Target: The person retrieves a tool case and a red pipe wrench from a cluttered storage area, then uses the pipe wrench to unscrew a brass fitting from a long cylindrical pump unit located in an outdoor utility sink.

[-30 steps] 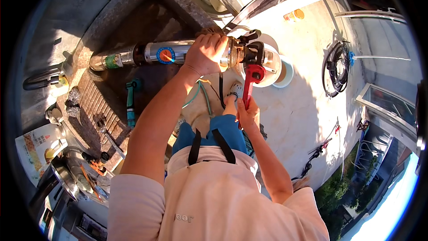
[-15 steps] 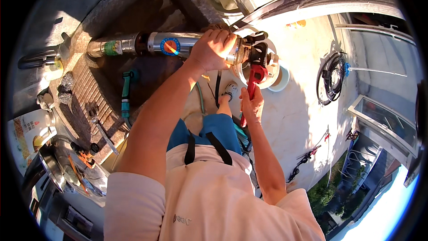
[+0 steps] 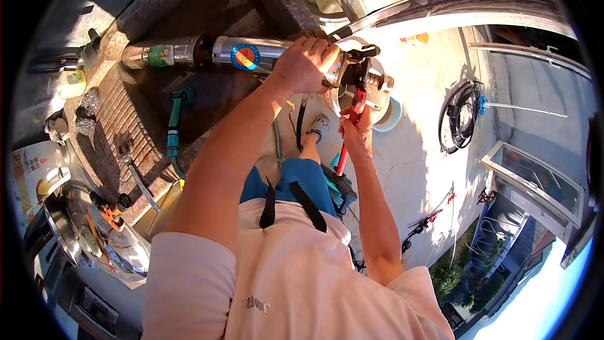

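Observation:
A long metal cylinder, which looks like a submersible pump [image 3: 223, 51], lies across the stone sink with its threaded end out past the right rim. My left hand [image 3: 306, 63] is wrapped over the cylinder close to that end. A red pipe wrench [image 3: 358, 104] has its dark jaws around the fitting at the end, beside a brass threaded outlet [image 3: 381, 82]. My right hand [image 3: 357, 133] grips the wrench handle from below, and the handle's tail points down toward me. Part of the fitting is hidden behind the wrench jaws.
The stone sink [image 3: 148, 22] has a ribbed washboard slope holding an adjustable wrench [image 3: 141, 182]. A teal hose nozzle [image 3: 175, 127] rests inside. Under the fitting stands a white bucket [image 3: 345, 102], with a pale blue basin [image 3: 391, 115] beside it. A coiled black hose [image 3: 461, 116] lies right on the concrete.
The wrench handle is tilted a little more, its lower end slightly further left. My left hand keeps its hold on the cylinder. The whole view has shifted slightly.

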A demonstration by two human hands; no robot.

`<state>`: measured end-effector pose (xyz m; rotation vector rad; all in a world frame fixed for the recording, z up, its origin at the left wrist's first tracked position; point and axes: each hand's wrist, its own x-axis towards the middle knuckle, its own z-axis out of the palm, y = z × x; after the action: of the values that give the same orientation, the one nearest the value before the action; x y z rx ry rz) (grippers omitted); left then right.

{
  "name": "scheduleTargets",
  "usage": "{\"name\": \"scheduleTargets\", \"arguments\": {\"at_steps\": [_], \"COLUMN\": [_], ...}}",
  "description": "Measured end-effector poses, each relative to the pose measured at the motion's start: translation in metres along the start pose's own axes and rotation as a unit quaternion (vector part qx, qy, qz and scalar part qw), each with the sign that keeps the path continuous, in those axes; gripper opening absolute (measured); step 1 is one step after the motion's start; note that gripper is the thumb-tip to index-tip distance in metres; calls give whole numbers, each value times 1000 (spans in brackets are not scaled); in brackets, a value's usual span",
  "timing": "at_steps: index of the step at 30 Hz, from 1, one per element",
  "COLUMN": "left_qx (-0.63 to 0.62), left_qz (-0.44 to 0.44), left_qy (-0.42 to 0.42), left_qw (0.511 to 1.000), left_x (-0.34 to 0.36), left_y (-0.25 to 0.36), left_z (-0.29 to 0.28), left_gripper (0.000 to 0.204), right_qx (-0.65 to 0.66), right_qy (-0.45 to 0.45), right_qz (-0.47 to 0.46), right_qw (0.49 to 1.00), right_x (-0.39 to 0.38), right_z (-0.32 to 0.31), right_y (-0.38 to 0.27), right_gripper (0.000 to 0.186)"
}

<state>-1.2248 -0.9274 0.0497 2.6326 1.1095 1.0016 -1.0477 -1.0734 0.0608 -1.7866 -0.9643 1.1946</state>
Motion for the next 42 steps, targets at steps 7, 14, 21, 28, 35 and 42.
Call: {"name": "scheduleTargets", "arguments": {"at_steps": [7, 14, 21, 28, 35, 42], "left_qx": [12, 19, 16, 11, -13, 20], "left_qz": [-2, 2, -18, -16, -6, 21], "left_qy": [-6, -16, -53, -60, -53, -108], "left_qw": [1000, 1000, 998, 998, 999, 994], "left_x": [0, -2, -7, -1, 13, 23], "left_y": [-2, -3, -1, 1, 2, 8], "left_z": [-1, -1, 0, -2, -7, -4], "left_gripper": [77, 76, 86, 80, 81, 82], "right_qx": [131, 128, 127, 109, 42, 6], "right_qy": [-40, 3, -9, -10, -5, -51], "right_qz": [7, 75, 71, 80, 11, 12], "right_qw": [991, 989, 989, 991, 999, 999], "right_x": [-4, 2, 0, 5, 18, 6], "right_z": [-4, 0, -2, -6, -1, -11], "right_y": [-14, -17, -17, -17, 0, -24], "right_gripper": [29, 66, 64, 60, 48, 54]}}
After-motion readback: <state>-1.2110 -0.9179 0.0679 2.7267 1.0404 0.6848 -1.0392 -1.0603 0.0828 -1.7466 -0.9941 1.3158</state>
